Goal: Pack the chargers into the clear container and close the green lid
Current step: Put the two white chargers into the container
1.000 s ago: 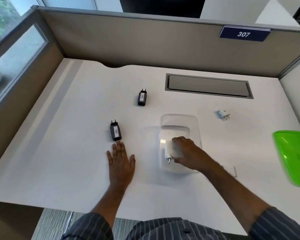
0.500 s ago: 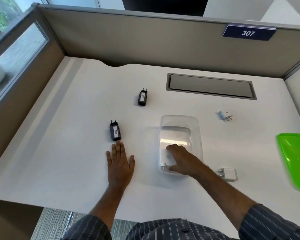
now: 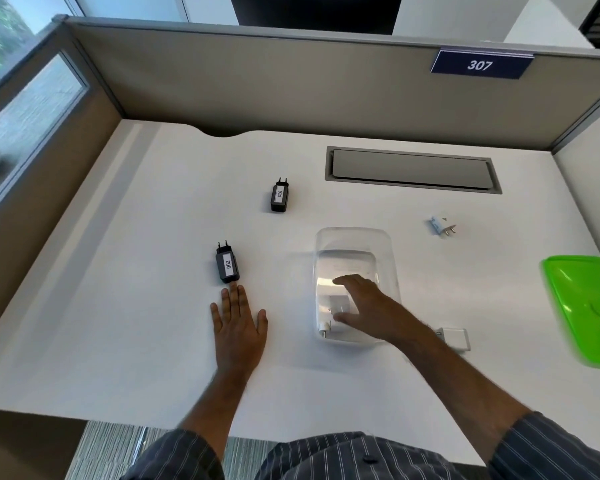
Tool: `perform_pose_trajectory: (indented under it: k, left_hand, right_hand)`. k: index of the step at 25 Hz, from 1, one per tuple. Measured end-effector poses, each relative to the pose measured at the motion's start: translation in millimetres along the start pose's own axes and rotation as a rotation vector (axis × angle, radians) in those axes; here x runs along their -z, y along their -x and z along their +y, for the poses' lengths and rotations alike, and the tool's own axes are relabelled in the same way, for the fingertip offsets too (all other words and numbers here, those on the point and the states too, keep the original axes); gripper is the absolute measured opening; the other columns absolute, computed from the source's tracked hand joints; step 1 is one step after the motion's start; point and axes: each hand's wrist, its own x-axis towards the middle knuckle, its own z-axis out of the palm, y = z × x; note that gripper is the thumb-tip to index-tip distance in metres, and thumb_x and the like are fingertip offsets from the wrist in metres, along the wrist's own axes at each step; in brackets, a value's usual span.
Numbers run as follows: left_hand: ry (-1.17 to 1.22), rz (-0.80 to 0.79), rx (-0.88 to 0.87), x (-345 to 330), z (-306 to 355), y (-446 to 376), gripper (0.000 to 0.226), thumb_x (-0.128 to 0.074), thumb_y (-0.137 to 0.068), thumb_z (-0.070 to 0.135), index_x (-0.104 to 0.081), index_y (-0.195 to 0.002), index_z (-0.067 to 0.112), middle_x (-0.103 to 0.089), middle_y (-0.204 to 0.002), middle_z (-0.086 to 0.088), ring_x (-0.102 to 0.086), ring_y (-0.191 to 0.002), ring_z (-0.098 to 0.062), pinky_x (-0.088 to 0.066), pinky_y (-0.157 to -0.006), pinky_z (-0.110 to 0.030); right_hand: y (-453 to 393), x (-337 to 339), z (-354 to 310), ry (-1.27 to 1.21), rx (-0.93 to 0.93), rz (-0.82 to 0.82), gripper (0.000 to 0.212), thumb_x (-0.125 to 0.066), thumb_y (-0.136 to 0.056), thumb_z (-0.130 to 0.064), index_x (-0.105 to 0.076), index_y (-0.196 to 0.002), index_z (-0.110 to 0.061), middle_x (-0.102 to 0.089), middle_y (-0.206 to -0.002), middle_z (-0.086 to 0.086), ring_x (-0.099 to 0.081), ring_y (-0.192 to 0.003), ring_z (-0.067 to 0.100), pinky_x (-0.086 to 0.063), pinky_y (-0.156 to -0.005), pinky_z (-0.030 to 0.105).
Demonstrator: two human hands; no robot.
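The clear container (image 3: 354, 237) stands at the desk's middle with a white charger (image 3: 333, 311) lying inside its near end. My right hand (image 3: 364, 306) hovers open over it, fingers spread, holding nothing. My left hand (image 3: 238, 323) lies flat on the desk, fingertips just short of a black charger labelled 002 (image 3: 227, 265). A second black charger labelled 026 (image 3: 279, 197) lies farther back. Another white charger (image 3: 455, 338) sits right of the container, beside my forearm. A small pale plug (image 3: 440, 226) lies at the back right. The green lid (image 3: 586, 310) rests at the right edge.
A grey cable flap (image 3: 413, 169) is set into the white desk (image 3: 136, 271) behind the container. Beige partition walls (image 3: 291, 81) close off the back and both sides. The desk's front edge runs just before my body.
My right hand lowered the white charger into the container, let it go and lifted open. The left hand stayed flat on the desk.
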Motion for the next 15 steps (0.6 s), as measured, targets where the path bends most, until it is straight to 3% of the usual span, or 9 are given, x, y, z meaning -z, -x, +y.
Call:
perform_pose_trajectory:
  k: [4, 7, 10, 15]
  left_hand:
    - [0.007, -0.004, -0.006, -1, 0, 1, 0.076, -0.026, -0.102, 0.047, -0.015, -0.161, 0.001, -0.018, -0.169, -0.018, -0.014, -0.159, -0.032, -0.01, -0.128, -0.056]
    - [0.003, -0.005, -0.021, -2, 0, 1, 0.074, -0.028, -0.102, 0.044, -0.017, -0.159, -0.002, -0.02, -0.168, -0.021, -0.017, -0.157, -0.036, -0.011, -0.128, -0.058]
    - [0.011, -0.01, -0.043, -4, 3, 5, 0.072, -0.027, -0.103, 0.041, -0.017, -0.159, -0.002, -0.016, -0.169, -0.02, -0.017, -0.157, -0.036, -0.011, -0.128, -0.057]
    - [0.025, -0.019, -0.052, -10, 17, 20, 0.072, -0.026, -0.103, 0.041, -0.014, -0.16, 0.0, -0.014, -0.17, -0.019, -0.013, -0.158, -0.035, -0.01, -0.128, -0.057]
  right_hand:
    - [26, 20, 6, -0.103, 0.073, 0.244, 0.046, -0.069, -0.092, -0.036, -0.049, -0.134, -0.031, -0.047, -0.13, -0.022, -0.05, -0.118, 0.011, -0.048, -0.095, 0.029]
    - [46, 31, 17, -0.118, 0.071, 0.355, 0.041, -0.068, -0.094, -0.031, -0.049, -0.131, -0.034, -0.045, -0.123, -0.028, -0.053, -0.107, 0.01, -0.046, -0.087, 0.018]
    - [60, 36, 30, -0.122, 0.048, 0.46, 0.038, -0.067, -0.095, -0.024, -0.053, -0.13, -0.027, -0.049, -0.125, -0.02, -0.051, -0.107, 0.009, -0.044, -0.088, 0.012]
    - [88, 38, 64, -0.144, 0.0, 0.63, 0.027, -0.064, -0.095, -0.012, -0.056, -0.12, -0.018, -0.055, -0.114, -0.007, -0.051, -0.104, 0.015, -0.041, -0.091, 0.022]
